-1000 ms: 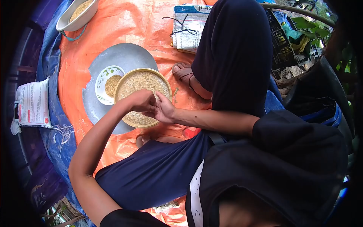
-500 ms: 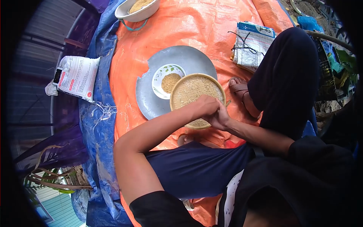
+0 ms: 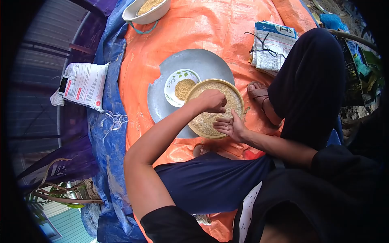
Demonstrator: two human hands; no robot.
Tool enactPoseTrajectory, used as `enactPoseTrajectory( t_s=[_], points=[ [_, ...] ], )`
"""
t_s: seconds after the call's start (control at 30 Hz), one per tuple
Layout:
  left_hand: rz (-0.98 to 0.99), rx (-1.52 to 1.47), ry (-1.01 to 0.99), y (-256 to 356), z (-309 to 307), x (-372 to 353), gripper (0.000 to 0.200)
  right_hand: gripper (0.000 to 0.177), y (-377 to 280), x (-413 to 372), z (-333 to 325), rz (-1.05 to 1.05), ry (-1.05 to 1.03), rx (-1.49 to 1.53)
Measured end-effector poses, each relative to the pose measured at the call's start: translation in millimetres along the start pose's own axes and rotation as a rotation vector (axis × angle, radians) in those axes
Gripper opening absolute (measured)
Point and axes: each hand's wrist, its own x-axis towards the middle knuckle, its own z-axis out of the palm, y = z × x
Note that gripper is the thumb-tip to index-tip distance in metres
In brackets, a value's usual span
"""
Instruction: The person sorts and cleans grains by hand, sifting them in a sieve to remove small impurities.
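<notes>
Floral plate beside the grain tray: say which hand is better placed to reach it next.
Probably left. The left hand, closed, is over the grain tray on the side bordering the floral plate; the right hand lies open at the tray's near rim, farther away.

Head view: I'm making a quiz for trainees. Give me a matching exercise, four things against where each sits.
1 round tan tray
2 floral plate
3 white bowl
4 red-marked sack

a on the blue tarp
b at the orange tarp's far edge
c under the left hand
d on the grey disc, beside the tray

Pairs: 1-c, 2-d, 3-b, 4-a
</notes>
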Motion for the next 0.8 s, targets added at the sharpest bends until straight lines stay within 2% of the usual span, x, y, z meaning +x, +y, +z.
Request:
enactPoseTrajectory(
  t_s=[0.13, 0.23, 0.27, 0.4, 0.5, 0.63, 0.67, 0.77, 0.8],
  points=[
    [-0.131, 0.174, 0.069, -43, 8, -7, 0.018, 0.084, 5, -3, 0, 0.005, -0.033, -0.104],
    [-0.074, 0.334, 0.275, -77, 38, -14, 0.025, 0.083, 4, -3, 0, 0.012, -0.021, -0.142],
    [-0.100, 0.376, 0.145, -77, 39, -18, 0.040, 0.081, 4, -2, 1, 0.011, -0.017, -0.143],
    [-0.248, 0.430, -0.146, -60, 45, -30, 0.056, 0.078, 6, -1, 0, 0.007, -0.028, -0.177],
    [-0.147, 0.425, -0.122, -58, 67, -36, 0.056, 0.077, 7, -4, 3, 0.029, -0.045, -0.210],
    [-0.075, 0.398, -0.204, -48, 80, -33, 0.051, 0.076, 9, -4, 5, 0.035, -0.048, -0.241],
    [-0.067, 0.382, -0.200, -46, 83, -31, 0.036, 0.076, 9, -4, 6, 0.037, -0.048, -0.245],
    [0.002, 0.460, -0.072, -59, 98, -31, 0.020, 0.076, 9, -4, 6, 0.047, -0.052, -0.243],
    [0.009, 0.459, -0.089, -58, 95, -30, 0.017, 0.076, 9, -4, 6, 0.046, -0.052, -0.246]
  ],
)
